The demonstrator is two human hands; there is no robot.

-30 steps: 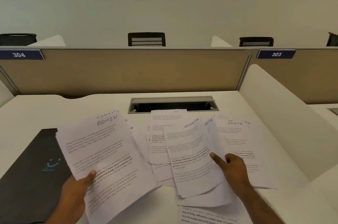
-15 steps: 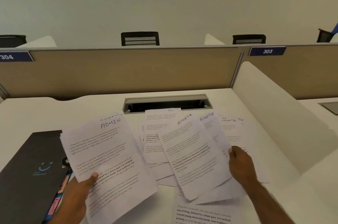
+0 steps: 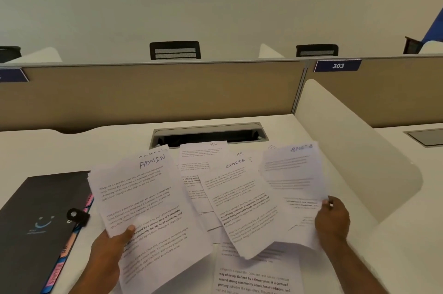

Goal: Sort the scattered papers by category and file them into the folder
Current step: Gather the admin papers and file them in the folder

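Over the white desk (image 3: 60, 149), your right hand (image 3: 332, 220) has lifted a blue-marked SPORTS sheet (image 3: 293, 173), fingers pinching its edge; your left hand (image 3: 107, 253) still pinches the ADMIN-headed printed sheets (image 3: 143, 197).

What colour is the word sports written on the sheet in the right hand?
Blue ink, on the lifted sheet; the head view shows it.
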